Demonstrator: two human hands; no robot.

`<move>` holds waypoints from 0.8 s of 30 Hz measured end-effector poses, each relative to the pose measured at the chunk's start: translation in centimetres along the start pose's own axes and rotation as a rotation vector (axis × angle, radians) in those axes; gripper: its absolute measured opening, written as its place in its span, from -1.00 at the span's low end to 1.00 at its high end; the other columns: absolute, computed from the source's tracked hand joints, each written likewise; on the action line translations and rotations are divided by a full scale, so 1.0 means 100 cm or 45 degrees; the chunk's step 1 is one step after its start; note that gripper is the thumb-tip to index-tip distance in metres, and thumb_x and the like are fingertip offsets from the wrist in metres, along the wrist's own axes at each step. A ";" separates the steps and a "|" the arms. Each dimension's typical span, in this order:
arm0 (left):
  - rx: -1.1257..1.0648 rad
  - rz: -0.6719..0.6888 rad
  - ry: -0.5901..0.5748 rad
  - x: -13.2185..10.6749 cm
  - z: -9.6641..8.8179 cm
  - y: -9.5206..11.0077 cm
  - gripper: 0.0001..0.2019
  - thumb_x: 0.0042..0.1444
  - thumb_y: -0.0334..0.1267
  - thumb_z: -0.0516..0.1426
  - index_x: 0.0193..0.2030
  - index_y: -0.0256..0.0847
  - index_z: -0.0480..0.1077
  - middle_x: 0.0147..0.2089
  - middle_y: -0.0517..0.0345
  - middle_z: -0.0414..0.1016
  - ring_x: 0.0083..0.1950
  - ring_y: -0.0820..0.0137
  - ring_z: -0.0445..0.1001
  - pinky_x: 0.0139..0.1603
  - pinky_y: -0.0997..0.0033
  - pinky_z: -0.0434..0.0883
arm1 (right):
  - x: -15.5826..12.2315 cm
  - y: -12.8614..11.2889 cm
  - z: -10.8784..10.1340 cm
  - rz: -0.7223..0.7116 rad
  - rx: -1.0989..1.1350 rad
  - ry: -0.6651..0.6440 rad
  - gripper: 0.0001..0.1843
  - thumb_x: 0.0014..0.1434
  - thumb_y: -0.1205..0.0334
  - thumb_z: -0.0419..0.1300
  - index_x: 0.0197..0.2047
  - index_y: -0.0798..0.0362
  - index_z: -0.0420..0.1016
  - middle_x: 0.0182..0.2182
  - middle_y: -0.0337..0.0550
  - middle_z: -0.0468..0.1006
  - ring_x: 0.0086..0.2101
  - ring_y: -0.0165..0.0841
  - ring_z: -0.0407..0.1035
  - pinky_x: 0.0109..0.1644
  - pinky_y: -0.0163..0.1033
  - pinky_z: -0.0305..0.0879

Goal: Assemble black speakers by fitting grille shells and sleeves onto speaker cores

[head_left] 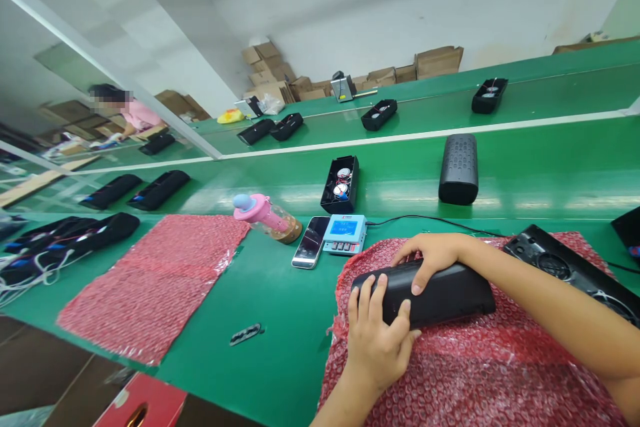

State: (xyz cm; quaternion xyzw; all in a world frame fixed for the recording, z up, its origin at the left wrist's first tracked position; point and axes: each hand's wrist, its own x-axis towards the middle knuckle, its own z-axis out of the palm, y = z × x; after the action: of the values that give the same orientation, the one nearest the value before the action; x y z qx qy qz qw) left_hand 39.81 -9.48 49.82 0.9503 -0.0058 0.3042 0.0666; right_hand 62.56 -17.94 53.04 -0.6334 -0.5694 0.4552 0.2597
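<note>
A black speaker housing [457, 293] lies on red bubble wrap [450, 373] in front of me, and both my hands grip it. My left hand [377, 333] holds its left end, fingers over the top and thumb along the near lower side. My right hand [433, 260] reaches across from the right, with its thumb on the near face and its fingers over the top, partly hidden behind the housing. Right of it, an open black speaker shell [565, 267] with round drivers and wires rests on the wrap.
Left of the wrap are a phone [311, 242], a small blue meter [345, 233], a pink-lidded bottle [270, 217] and a thin strip [246, 333]. Beyond stand an open shell [340, 183] and a closed speaker [459, 169]. A person in pink [140, 115] works at far left.
</note>
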 end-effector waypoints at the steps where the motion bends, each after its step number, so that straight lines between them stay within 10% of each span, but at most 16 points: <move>1: 0.000 -0.002 -0.001 0.000 0.000 0.000 -0.76 0.06 -0.15 0.18 -0.11 -0.11 0.44 0.22 -0.20 0.19 0.23 -0.10 0.17 0.11 -0.27 0.16 | 0.000 0.000 0.000 -0.003 0.002 -0.002 -0.27 -0.23 -0.10 0.41 0.05 -0.11 0.48 0.00 -0.24 0.47 -0.04 -0.14 0.33 -0.04 -0.22 0.25; 24: -0.001 0.001 0.018 -0.005 0.003 -0.001 -0.74 0.04 -0.13 0.20 -0.12 -0.09 0.46 0.26 -0.20 0.17 0.24 -0.10 0.16 0.13 -0.25 0.14 | -0.002 -0.007 0.001 0.029 0.046 -0.009 -0.22 -0.26 -0.11 0.41 0.06 -0.04 0.47 0.01 -0.15 0.46 0.00 -0.12 0.32 0.05 -0.16 0.25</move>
State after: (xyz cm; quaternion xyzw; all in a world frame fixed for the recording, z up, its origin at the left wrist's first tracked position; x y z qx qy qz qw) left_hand 39.55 -9.42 49.28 0.9481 -0.0057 0.3108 0.0668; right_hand 62.09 -18.00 53.67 -0.6335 -0.5547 0.4704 0.2639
